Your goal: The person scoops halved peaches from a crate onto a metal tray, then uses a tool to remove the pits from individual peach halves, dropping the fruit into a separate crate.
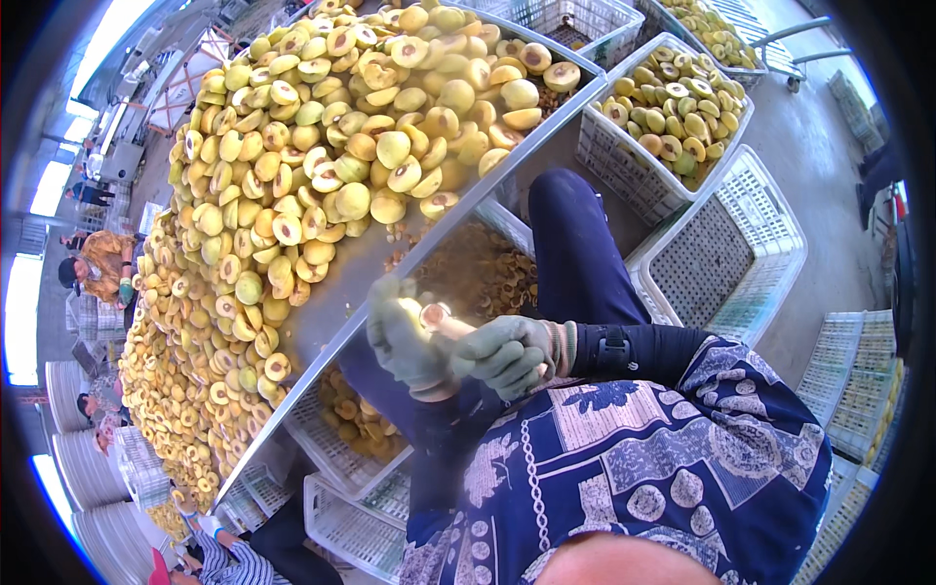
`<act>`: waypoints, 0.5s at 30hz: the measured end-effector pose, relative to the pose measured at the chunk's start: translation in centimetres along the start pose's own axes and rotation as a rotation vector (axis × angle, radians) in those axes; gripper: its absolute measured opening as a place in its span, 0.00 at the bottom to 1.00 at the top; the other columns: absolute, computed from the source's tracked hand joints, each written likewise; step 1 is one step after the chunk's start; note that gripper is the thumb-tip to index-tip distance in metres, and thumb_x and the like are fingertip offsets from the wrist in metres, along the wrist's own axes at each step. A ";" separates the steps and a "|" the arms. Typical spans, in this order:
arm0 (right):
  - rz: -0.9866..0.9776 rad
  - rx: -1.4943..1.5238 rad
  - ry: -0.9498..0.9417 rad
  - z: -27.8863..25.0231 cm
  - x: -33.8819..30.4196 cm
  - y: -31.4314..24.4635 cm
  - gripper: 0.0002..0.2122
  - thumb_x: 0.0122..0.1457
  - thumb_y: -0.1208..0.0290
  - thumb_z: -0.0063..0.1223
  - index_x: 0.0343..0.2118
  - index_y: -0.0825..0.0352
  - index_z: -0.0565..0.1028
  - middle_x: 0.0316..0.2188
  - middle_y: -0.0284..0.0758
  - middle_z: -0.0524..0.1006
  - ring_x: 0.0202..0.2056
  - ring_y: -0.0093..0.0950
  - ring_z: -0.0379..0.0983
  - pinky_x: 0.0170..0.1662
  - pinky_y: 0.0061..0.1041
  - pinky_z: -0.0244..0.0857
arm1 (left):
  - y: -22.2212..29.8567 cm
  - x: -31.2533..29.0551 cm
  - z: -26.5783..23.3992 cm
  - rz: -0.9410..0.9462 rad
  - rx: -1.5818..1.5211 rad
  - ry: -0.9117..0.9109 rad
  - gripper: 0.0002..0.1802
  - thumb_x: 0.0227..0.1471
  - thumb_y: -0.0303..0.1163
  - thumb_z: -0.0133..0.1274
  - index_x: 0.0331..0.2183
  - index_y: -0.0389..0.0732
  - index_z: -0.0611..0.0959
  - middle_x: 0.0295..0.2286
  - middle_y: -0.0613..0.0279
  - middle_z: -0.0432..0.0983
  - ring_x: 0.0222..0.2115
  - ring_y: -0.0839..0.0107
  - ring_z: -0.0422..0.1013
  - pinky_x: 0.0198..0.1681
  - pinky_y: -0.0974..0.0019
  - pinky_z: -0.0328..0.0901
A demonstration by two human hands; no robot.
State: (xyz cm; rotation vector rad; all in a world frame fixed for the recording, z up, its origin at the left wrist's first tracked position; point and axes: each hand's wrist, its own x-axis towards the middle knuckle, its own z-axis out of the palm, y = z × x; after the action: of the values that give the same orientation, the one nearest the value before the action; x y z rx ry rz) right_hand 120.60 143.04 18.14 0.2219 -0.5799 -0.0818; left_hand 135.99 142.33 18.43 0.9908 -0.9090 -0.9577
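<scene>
1. Fingers of our right hand (509, 353) are closed round the pale handle of a small hand tool (452, 326); our left hand (409, 353) is curled about a yellow stone-fruit half (413, 310). Both wear grey-green gloves, near each other at the centre of the frame.
2. That fruit half sits in our left glove, just beyond the slanting metal table rim (331, 353). The tool's rounded end is up against it, though glare and blur keep us from telling whether it has entered the flesh.
3. We judge the step in hand to be working the stone or its hollow with the tool.
4. Our next move calls for a steady left hold and a controlled turn of the right wrist, keeping the tip clear of our left fingers.
5. Around us, a heap of halved fruit (322, 146) fills the upper left, and brownish scraps (487, 268) lie below the rim, near centre.
</scene>
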 end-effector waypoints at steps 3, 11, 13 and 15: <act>-0.061 -0.338 0.613 1.5 -0.7 -1.4 0.12 0.64 0.65 0.39 0.36 0.70 0.70 0.11 0.21 0.62 0.08 0.11 0.55 0.09 0.12 0.52 | 1.4 0.3 -4.6 0.213 0.139 0.223 0.22 0.59 0.39 0.43 0.49 0.31 0.70 0.41 0.49 0.72 0.37 0.64 0.72 0.37 0.65 0.70; 0.043 -0.665 1.332 0.7 0.5 -3.4 0.06 0.51 0.70 0.54 0.26 0.67 0.74 0.13 0.24 0.66 0.10 0.13 0.58 0.10 0.14 0.51 | 9.3 5.8 -10.7 -0.112 1.236 0.187 0.22 0.53 0.44 0.51 0.42 0.35 0.79 0.41 0.49 0.75 0.43 0.60 0.71 0.46 0.62 0.64; 0.014 -0.812 1.360 0.9 1.2 -3.6 0.07 0.50 0.69 0.54 0.25 0.68 0.75 0.13 0.26 0.67 0.11 0.16 0.59 0.12 0.17 0.52 | 6.6 10.3 -10.0 -0.083 1.203 0.107 0.24 0.53 0.44 0.50 0.46 0.37 0.76 0.42 0.47 0.74 0.44 0.57 0.70 0.46 0.62 0.64; 0.029 -0.951 1.377 1.9 1.4 -4.2 0.07 0.50 0.68 0.54 0.24 0.68 0.75 0.14 0.28 0.68 0.12 0.18 0.62 0.14 0.19 0.55 | 2.7 15.2 -9.4 0.045 1.168 0.025 0.28 0.53 0.47 0.49 0.51 0.39 0.71 0.46 0.44 0.70 0.45 0.54 0.69 0.47 0.60 0.64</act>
State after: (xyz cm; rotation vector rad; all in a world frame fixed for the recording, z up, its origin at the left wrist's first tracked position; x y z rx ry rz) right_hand 120.69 138.45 19.49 -0.6455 0.8520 -0.1436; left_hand 149.96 131.17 20.98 1.9245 -1.4968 -0.2943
